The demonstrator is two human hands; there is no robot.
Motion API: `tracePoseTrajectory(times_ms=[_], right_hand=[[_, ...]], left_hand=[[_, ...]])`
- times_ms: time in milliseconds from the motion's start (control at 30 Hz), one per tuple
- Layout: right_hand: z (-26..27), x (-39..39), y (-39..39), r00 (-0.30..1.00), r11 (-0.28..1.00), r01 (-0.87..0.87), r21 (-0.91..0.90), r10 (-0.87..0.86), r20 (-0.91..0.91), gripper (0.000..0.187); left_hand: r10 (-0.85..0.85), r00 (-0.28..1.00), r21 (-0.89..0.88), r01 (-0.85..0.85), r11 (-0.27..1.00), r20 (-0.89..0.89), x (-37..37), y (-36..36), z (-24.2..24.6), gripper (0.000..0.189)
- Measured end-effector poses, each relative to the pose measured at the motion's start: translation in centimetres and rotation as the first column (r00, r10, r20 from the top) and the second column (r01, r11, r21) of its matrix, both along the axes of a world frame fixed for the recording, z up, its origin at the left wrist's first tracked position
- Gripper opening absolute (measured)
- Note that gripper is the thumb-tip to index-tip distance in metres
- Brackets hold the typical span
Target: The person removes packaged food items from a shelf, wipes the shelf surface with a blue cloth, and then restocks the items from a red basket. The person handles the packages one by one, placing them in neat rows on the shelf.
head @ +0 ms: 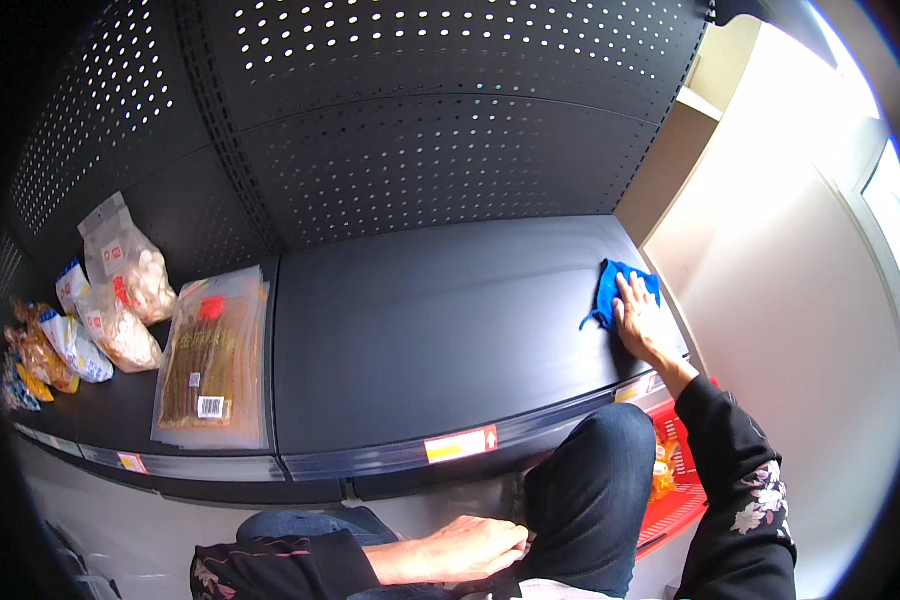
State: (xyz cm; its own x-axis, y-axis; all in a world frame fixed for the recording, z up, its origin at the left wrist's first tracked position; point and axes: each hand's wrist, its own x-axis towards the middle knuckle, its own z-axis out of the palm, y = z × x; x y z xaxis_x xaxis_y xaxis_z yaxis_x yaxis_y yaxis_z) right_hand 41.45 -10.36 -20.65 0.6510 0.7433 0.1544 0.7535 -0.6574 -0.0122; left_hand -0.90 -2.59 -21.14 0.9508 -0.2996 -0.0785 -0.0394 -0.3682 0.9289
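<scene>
My right hand (637,319) lies flat on a blue cloth (607,296), with its fingers spread a little, and presses it to the right end of a dark metal shelf (435,330). One loose corner of the cloth trails to the left. My left hand (472,549) rests near my knees in front of the shelf, its fingers curled; whether it holds anything is hidden.
Flat plastic food packs (214,360) lie stacked left of the shelf seam, beside upright bags of food (124,330). Perforated back panels (435,161) rise behind. A white panel (787,247) stands at the right. A red basket (671,517) holding orange packets is below my right arm.
</scene>
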Motion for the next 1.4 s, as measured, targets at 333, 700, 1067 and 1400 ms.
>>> tracePoseTrajectory(times_ms=[333, 700, 1067, 1400], right_hand=[[2.1, -18.5, 8.4, 0.725, 0.742, -0.67, 0.011, 0.658, -0.204, 0.061], [-0.2, -28.0, 21.8, 0.484, 0.491, -0.867, 0.077, 0.869, -0.101, 0.062], [0.0, -6.9, 16.1, 0.902, 0.902, -0.425, 0.08, 0.429, -0.045, 0.056], [-1.0, 0.7, -1.4, 1.0, 1.0, 0.008, 0.026, -0.007, -0.027, 0.056]], left_hand=[[-0.049, 0.997, 0.028, 0.047, 0.998, 0.064, -0.3, -1.5, 1.1, 0.022], [-0.009, 0.993, 0.194, 0.031, 0.981, -0.115, 0.2, 0.3, 1.5, 0.026], [-0.008, 0.996, 0.16, 0.023, 0.987, -0.093, 0.1, 0.8, 0.7, 0.021], [0.011, 0.995, 0.191, -0.029, 0.981, 0.098, -1.3, 0.4, 0.3, 0.021]])
